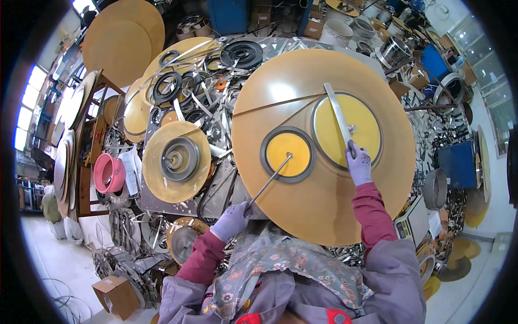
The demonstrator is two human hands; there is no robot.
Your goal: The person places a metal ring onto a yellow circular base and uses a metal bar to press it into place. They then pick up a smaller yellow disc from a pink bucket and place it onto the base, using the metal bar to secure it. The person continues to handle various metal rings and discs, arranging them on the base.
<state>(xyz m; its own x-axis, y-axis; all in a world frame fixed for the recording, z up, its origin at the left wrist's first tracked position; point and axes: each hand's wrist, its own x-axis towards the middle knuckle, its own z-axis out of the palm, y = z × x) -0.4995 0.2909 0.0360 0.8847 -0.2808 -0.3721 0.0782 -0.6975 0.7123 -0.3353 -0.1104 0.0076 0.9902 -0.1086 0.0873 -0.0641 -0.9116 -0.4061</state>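
Observation:
A broad tan disc (318,216) lies in front of me. On it sit a small yellow disc (278,148) with a dark grey ring and, to its right, a bigger yellow disc (368,119) with a grey rim. My gloved left hand (231,220) is closed round the near end of a thin metal rod (268,182); the rod's tip meets the small disc's middle. With my gloved right hand (360,164) I grip the lower end of a flat metal bar (338,114), which crosses the bigger disc beside its central knob (352,129). A thin brown strip (275,106) runs over the tan disc toward the bar.
Left of the tan disc, another round plate (154,181) carries stacked grey rings (181,158). Black rings (242,54) and loose metal strips crowd the table behind. A pink basin (109,173) stands at the left, a scale (413,222) at the right, a cardboard box (116,297) on the floor.

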